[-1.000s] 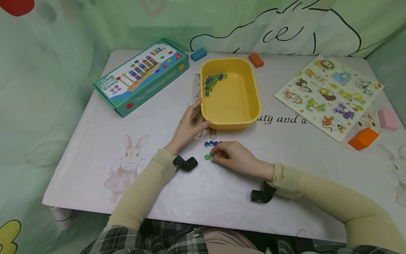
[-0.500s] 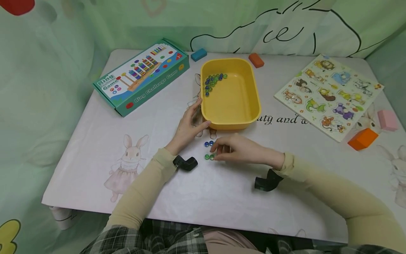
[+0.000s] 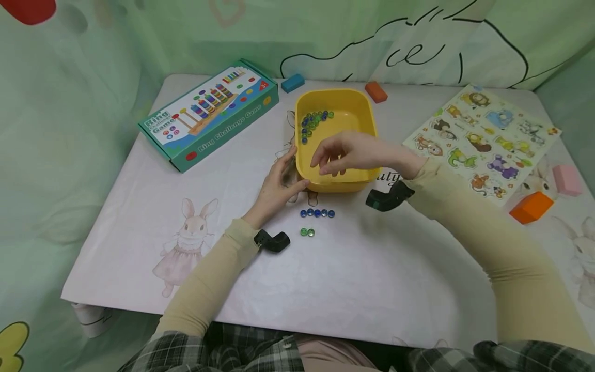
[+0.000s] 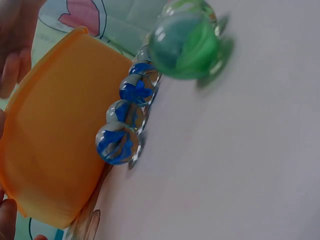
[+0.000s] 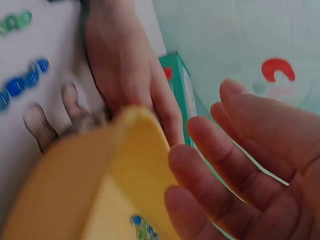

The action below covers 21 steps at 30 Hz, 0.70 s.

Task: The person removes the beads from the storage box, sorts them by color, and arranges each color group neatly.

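Note:
My left hand (image 3: 273, 190) rests against the near left corner of a yellow plastic tub (image 3: 374, 123), fingers extended along its side and thumb at the front. Over the tub hovers my right hand (image 3: 350, 154), its fingers loosely bent; the right wrist view shows nothing between them. Blue and green glass marbles (image 3: 316, 120) lie bunched at the tub's far left inside. On the table before the tub, several blue marbles (image 3: 317, 213) form a row. Two green marbles (image 3: 307, 232) sit side by side nearer me, showing large in the left wrist view.
A green Ring Challenge Game box (image 3: 209, 113) lies at the back left. Behind the tub are a blue block (image 3: 293, 83) and an orange-red block (image 3: 376, 92). To the right lie an animal puzzle board (image 3: 483, 139), an orange block (image 3: 531, 207) and a pink block (image 3: 567, 180).
My right hand has left the green marbles and moved up and forward over the tub, uncovering the whole blue row. The left hand keeps its place at the tub.

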Available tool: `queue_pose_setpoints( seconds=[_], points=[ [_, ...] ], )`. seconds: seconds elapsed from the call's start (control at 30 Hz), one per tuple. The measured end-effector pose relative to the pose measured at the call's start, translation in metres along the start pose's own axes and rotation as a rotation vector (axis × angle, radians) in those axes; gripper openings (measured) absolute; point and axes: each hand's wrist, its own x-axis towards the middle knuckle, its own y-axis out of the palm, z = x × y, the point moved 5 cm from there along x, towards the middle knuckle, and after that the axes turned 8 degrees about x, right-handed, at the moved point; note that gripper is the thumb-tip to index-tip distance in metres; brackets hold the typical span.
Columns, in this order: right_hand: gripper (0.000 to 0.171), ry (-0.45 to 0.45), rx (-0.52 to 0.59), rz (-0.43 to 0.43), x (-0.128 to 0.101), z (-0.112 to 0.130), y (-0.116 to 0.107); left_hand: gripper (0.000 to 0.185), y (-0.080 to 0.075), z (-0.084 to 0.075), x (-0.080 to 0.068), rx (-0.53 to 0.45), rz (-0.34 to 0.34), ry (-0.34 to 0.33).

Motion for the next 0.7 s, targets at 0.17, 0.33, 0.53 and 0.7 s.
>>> queue_pose_setpoints(
  seconds=[0.17, 0.33, 0.53, 0.7],
  points=[
    [0.024, 0.072, -0.004, -0.034, 0.022, -0.013, -0.023, 0.075, 0.000, 0.000, 0.000, 0.003, 0.003, 0.002],
    [0.029, 0.138, -0.048, -0.072, 0.044, -0.029, -0.034, 0.075, 0.000, 0.000, 0.000, 0.012, 0.011, -0.021],
    [0.025, 0.177, -0.087, -0.096, 0.065, -0.042, -0.039, 0.075, 0.000, 0.000, 0.001, 0.017, 0.011, -0.027],
    [0.021, 0.195, -0.134, -0.119, 0.077, -0.052, -0.035, 0.075, -0.001, 0.000, -0.001, 0.021, 0.011, -0.019]
  ],
)
